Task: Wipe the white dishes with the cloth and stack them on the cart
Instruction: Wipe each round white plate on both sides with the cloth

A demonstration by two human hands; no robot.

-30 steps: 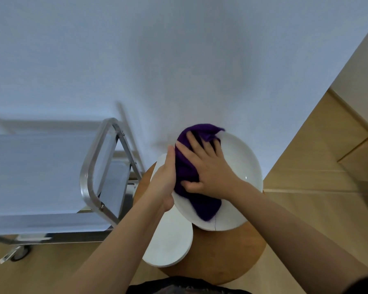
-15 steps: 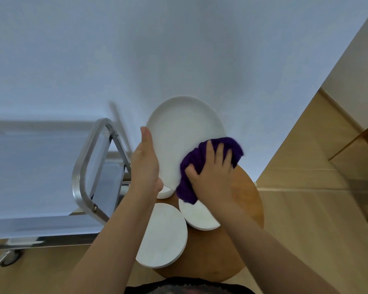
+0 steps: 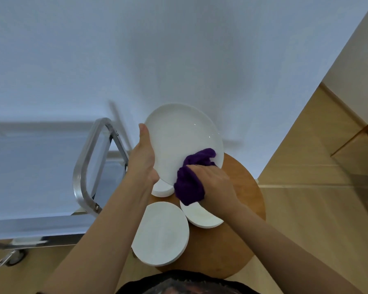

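Observation:
My left hand [image 3: 143, 160] grips the left rim of a large white plate [image 3: 179, 136], which is tilted up above the round wooden table [image 3: 242, 209]. My right hand [image 3: 215, 183] clutches a purple cloth [image 3: 189, 183] bunched against the plate's lower right edge. Three more white dishes lie on the table: a stack of plates [image 3: 160, 232] at the front, a plate [image 3: 202, 215] partly under my right wrist, and a dish [image 3: 162, 188] mostly hidden behind the raised plate. The cart [image 3: 30, 177] stands to the left with a bare top shelf.
The cart's steel handle [image 3: 83, 166] loops up close to my left forearm. A white wall fills the background. Wooden floor [image 3: 306, 187] and wooden furniture [image 3: 365, 158] lie to the right.
The raised plate has tilted and shifted slightly right. My right hand has slid the cloth down to the plate's lower right edge and bunched it tighter.

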